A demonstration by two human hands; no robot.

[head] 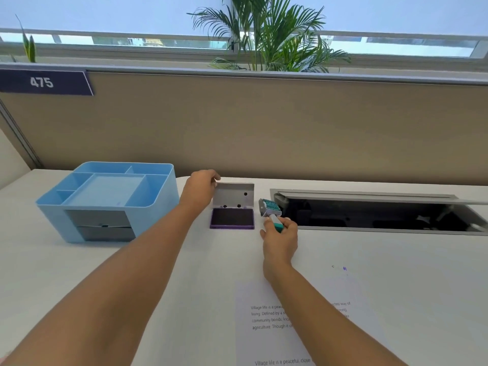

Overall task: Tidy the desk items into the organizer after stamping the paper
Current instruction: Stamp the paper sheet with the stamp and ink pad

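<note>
**Now at the ink pad, stamp in hand**

Nearest, at the lower centre of the frame, a printed paper [266,336] lies flat on the white desk [52,265], with the right forearm crossing over it. Just beyond the sheet, the right hand [280,236] is curled round the teal handle of the stamp [269,207], whose head tilts up and to the left, just right of the ink pad [232,217]. The pad sits at mid-frame with its dark purple face showing and its grey lid [233,194] standing upright behind it. The left hand [200,190] grips the lid's upper left corner, fingers bent over the top edge. Left of it, the blue organizer [163,207] stands with its compartments showing nothing inside. On the right, a cable hatch [383,215] gapes open in the desk. Farther back run a beige partition [264,128], a "475" plate [42,82] at upper left, and a palm plant [272,35] against the window.
</note>
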